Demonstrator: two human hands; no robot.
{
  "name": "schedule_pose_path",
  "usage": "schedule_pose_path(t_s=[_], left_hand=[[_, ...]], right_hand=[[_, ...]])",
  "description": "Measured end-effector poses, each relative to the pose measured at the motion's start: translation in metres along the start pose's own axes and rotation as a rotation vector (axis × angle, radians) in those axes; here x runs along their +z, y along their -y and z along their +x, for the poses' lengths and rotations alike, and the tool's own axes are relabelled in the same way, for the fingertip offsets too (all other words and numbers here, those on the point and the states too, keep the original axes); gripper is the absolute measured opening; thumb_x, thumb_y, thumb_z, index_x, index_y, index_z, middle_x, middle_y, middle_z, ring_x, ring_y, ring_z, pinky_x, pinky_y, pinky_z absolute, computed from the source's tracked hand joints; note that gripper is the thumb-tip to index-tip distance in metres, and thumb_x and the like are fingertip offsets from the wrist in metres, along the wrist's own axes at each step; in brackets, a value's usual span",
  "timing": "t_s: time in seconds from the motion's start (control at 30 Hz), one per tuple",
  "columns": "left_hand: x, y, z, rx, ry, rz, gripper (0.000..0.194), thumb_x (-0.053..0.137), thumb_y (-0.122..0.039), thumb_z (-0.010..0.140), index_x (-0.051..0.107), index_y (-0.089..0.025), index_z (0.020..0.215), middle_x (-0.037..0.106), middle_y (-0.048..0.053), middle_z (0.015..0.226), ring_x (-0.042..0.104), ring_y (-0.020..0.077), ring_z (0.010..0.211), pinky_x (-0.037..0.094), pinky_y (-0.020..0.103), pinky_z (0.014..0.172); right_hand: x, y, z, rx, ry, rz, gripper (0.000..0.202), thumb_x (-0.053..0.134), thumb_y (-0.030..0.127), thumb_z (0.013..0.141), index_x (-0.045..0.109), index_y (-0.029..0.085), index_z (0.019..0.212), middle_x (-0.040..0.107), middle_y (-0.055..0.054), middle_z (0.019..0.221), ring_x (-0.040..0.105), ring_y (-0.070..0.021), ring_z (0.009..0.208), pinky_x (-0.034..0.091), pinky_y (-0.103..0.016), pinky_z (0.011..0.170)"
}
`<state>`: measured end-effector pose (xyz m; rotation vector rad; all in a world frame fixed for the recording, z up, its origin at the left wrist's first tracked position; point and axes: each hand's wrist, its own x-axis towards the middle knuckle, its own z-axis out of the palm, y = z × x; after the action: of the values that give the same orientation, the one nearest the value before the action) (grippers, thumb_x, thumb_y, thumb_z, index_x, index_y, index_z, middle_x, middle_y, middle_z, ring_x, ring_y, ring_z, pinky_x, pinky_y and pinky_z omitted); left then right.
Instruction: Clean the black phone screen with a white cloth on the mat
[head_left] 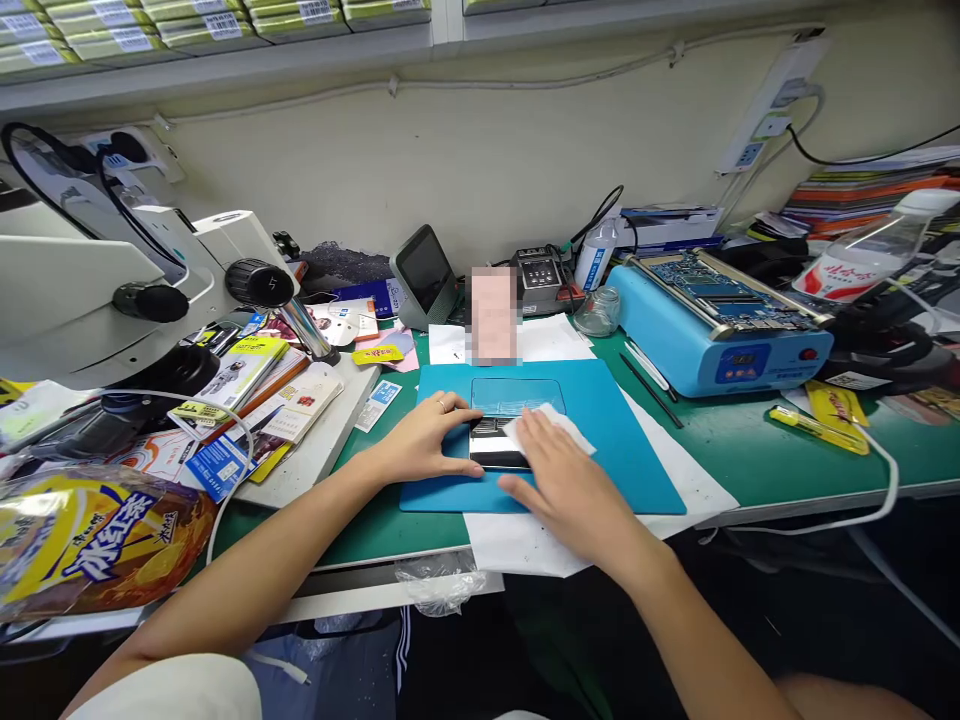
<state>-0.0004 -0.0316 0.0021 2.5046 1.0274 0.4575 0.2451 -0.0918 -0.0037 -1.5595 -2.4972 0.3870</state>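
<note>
Tissue (581, 433), white and soft-looking, sat pressed beneath the straightened fingers of the right hand (559, 470), which held it down on a glossy flat device (495, 455). The left hand (427, 440), a ring on one finger, stood fairly wide at the device's left end, holding it with fingertips at the far edge and thumb at the near one. The device lay on a blue work mat (634, 475), and just beyond it was a clear dark-edged sheet (517, 388); from where I stood I couldn't tell whether they overlapped.

White paper (517, 540) stuck out from under the mat, over a green workbench (727, 450). Off to the left stood a microscope (71, 300), with an iced tea bottle (112, 545) on its side nearer the person. To the right, a circuit board (712, 280) rested on a blue preheating station (671, 335).
</note>
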Motion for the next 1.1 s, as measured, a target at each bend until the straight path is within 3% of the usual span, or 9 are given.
schedule_pose_path(t_s=[0.1,0.2,0.33,0.47,0.63,0.77,0.93,1.0,1.1], left_hand=[[0.0,0.001,0.0,0.006,-0.008,-0.018,0.075,0.072,-0.066,0.082,0.058,-0.02,0.139,0.059,0.012,0.121,0.056,0.0279,0.108,0.047,0.044,0.1],[-0.001,0.004,0.0,0.025,0.009,-0.058,0.083,0.071,-0.072,0.078,0.057,-0.017,0.139,0.059,0.013,0.122,0.056,0.0287,0.11,0.046,0.045,0.101],[-0.002,0.006,-0.001,0.026,0.029,-0.065,0.088,0.066,-0.076,0.079,0.055,-0.017,0.143,0.057,0.015,0.128,0.055,0.0313,0.116,0.044,0.048,0.104],[-0.003,0.004,-0.001,0.014,0.025,-0.053,0.08,0.067,-0.071,0.082,0.055,-0.022,0.144,0.058,0.013,0.127,0.055,0.0308,0.115,0.045,0.046,0.103],[-0.003,0.004,-0.001,0.018,0.015,-0.052,0.072,0.066,-0.066,0.087,0.056,-0.021,0.142,0.059,0.013,0.126,0.056,0.0297,0.116,0.046,0.043,0.103],[-0.002,0.005,-0.001,0.015,0.011,-0.045,0.072,0.066,-0.065,0.088,0.056,-0.019,0.142,0.058,0.013,0.127,0.055,0.0296,0.118,0.045,0.043,0.104],[-0.001,0.006,-0.001,0.013,0.018,-0.048,0.07,0.065,-0.065,0.089,0.055,-0.022,0.143,0.058,0.013,0.129,0.055,0.029,0.118,0.045,0.043,0.104],[-0.001,0.006,-0.001,0.013,0.015,-0.053,0.069,0.065,-0.064,0.089,0.055,-0.023,0.143,0.058,0.013,0.128,0.055,0.0292,0.118,0.045,0.043,0.104],[-0.002,0.006,-0.001,0.016,0.011,-0.057,0.069,0.067,-0.064,0.087,0.056,-0.023,0.142,0.058,0.012,0.126,0.055,0.0292,0.117,0.045,0.044,0.104]], right_hand=[[0.007,0.025,0.013,-0.124,-0.009,0.04,0.086,0.039,0.068,0.097,0.037,0.005,0.156,0.028,-0.02,0.165,0.021,-0.0317,0.154,0.027,-0.053,0.123],[0.01,0.028,0.013,-0.195,-0.037,0.031,0.076,0.043,0.059,0.1,0.04,0.007,0.154,0.033,-0.018,0.163,0.027,-0.0311,0.152,0.03,-0.052,0.123],[0.008,-0.004,-0.008,-0.306,-0.083,0.003,0.049,0.041,0.024,0.103,0.048,0.016,0.151,0.043,-0.01,0.159,0.038,-0.0257,0.148,0.037,-0.047,0.12],[0.002,-0.047,-0.031,-0.317,-0.187,-0.007,0.06,0.031,0.001,0.094,0.055,0.02,0.146,0.052,-0.006,0.153,0.05,-0.0215,0.139,0.045,-0.042,0.116],[-0.026,-0.093,-0.038,-0.252,-0.261,-0.017,0.052,0.034,0.01,0.098,0.062,0.023,0.14,0.061,-0.005,0.144,0.059,-0.0238,0.13,0.051,-0.042,0.11],[-0.055,-0.114,-0.028,-0.092,-0.312,-0.044,0.046,0.036,0.029,0.102,0.063,0.025,0.139,0.06,-0.004,0.146,0.055,-0.0296,0.135,0.049,-0.051,0.112],[-0.071,-0.101,0.0,0.051,-0.058,-0.021,0.06,0.043,0.055,0.097,0.057,0.023,0.145,0.055,-0.008,0.15,0.048,-0.0372,0.14,0.046,-0.058,0.11],[-0.072,-0.089,0.019,0.103,-0.038,0.008,0.066,0.039,0.058,0.098,0.05,0.02,0.151,0.051,-0.011,0.154,0.048,-0.0375,0.14,0.045,-0.056,0.11],[-0.07,-0.077,0.05,0.099,0.01,0.025,0.064,0.047,0.057,0.095,0.053,0.02,0.147,0.057,-0.013,0.149,0.052,-0.0357,0.137,0.045,-0.049,0.109]])
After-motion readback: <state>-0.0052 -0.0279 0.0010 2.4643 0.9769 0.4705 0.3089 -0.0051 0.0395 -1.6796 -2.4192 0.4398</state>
